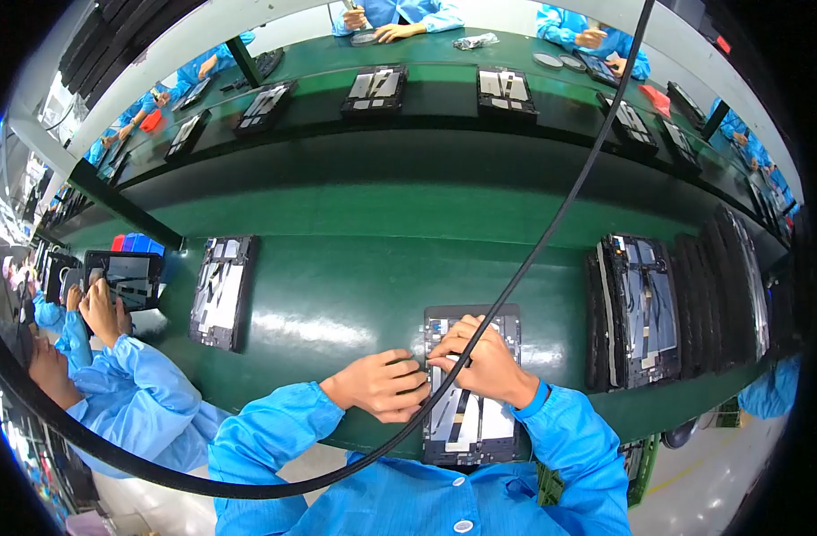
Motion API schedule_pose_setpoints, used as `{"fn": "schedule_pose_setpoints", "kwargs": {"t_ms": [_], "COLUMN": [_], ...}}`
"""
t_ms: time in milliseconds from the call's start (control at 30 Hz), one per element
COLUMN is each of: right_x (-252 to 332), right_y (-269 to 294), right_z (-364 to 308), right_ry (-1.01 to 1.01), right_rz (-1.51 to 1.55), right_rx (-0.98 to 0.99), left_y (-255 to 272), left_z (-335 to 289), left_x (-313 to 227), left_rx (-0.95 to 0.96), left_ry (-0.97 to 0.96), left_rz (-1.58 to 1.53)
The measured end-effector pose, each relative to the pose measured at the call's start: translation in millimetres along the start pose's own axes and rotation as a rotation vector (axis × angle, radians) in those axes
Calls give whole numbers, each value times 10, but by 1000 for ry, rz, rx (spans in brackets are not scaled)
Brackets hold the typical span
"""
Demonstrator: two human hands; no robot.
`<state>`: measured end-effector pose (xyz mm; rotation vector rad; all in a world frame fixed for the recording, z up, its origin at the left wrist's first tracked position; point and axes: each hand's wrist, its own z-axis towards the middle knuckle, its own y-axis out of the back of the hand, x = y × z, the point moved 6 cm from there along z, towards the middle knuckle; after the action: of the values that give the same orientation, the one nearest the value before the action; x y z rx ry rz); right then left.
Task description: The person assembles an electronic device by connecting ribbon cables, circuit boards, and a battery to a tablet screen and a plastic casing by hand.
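An opened tablet (471, 438) lies on the green bench right in front of me, its silvery inner parts and dark ribbon strips facing up. My right hand (482, 359) is over its upper half, thumb and fingertips pinched together near its middle. Whatever that pinch holds, if anything, is too small to make out. At the tablet's left edge is my left hand (386, 386), back upward, with fingers slightly bent and apart; nothing shows in it. Both hands cover part of the tablet, and a black cable hanging before the camera crosses in front of it.
Another opened tablet unit (221, 293) lies to the left. At right stands a row of upright tablets and black trays (642, 308). A co-worker (141, 393) at left handles a tablet (127, 279). Several units line the raised far shelf (373, 89). The black cable (551, 228) spans the view.
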<state>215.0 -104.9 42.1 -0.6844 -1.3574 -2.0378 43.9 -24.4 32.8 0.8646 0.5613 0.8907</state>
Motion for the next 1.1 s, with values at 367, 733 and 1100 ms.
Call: {"fn": "schedule_pose_setpoints", "kwargs": {"t_ms": [367,733,1100], "right_x": [-53,-89,-138], "right_y": [-63,-179,-224], "right_z": [32,-6,-36], "right_ry": [-35,-143,-140], "right_rz": [173,271,251], "right_rx": [-71,-11,-38], "left_y": [124,77,42], "left_z": [110,-76,-83], "left_x": [193,199,80], "left_rx": [16,38,32], "left_ry": [24,28,40], "left_rz": [-68,-40,-81]}}
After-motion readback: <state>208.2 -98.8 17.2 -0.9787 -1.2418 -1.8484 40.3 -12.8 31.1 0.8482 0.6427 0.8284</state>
